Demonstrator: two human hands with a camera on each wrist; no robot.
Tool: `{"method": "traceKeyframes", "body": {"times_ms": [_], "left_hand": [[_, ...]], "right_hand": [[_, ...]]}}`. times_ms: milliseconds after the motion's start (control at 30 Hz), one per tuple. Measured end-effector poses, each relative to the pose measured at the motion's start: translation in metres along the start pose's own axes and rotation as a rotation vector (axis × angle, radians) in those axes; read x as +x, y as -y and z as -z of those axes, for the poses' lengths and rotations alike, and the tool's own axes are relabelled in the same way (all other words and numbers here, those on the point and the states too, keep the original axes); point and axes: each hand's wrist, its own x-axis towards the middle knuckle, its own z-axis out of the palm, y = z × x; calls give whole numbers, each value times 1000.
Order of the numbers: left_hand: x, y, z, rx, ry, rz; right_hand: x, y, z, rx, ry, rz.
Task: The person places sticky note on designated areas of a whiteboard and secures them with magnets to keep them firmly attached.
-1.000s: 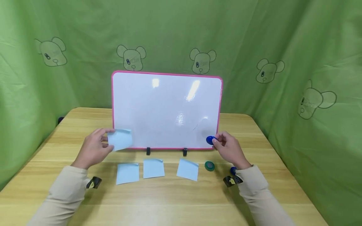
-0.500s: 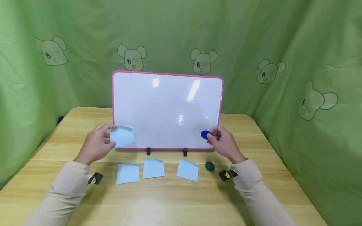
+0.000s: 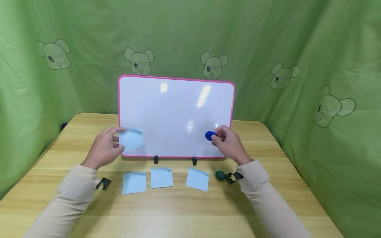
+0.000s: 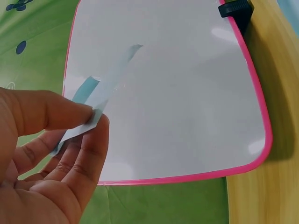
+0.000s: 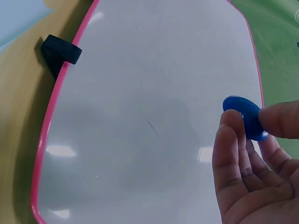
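Note:
My left hand (image 3: 105,147) pinches a light blue sticky note (image 3: 131,139) by its left edge, in front of the lower left part of a pink-framed whiteboard (image 3: 175,112). In the left wrist view the note (image 4: 108,88) is seen nearly edge-on between thumb and fingers, its top strip curling. My right hand (image 3: 230,143) holds a round blue magnet (image 3: 210,136) between thumb and fingers before the lower right of the board. The right wrist view has the magnet (image 5: 247,117) apart from the board's surface.
Several things lie before the board: a left sticky note (image 3: 134,183), a middle note (image 3: 161,178), a right note (image 3: 197,179) and a green round magnet (image 3: 220,175) beside the right wrist camera. Black feet (image 3: 156,159) support the board on the wooden table (image 3: 178,215). A green curtain (image 3: 178,29) surrounds it.
My left hand has lifted the note slightly up and right. My right hand has carried the blue magnet up and left across the board's front. A second blue magnet near the right wrist is now hidden.

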Motion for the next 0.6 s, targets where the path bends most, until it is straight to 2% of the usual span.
{"method": "traceKeyframes", "body": {"times_ms": [267,600], "left_hand": [[4,-6,-1,-58,-19,0],[13,-7,-3,-49,-52,-34]], "right_hand": [[13,1,-2,4,-20,35],[24,9,-7,23,-62,87]]}}
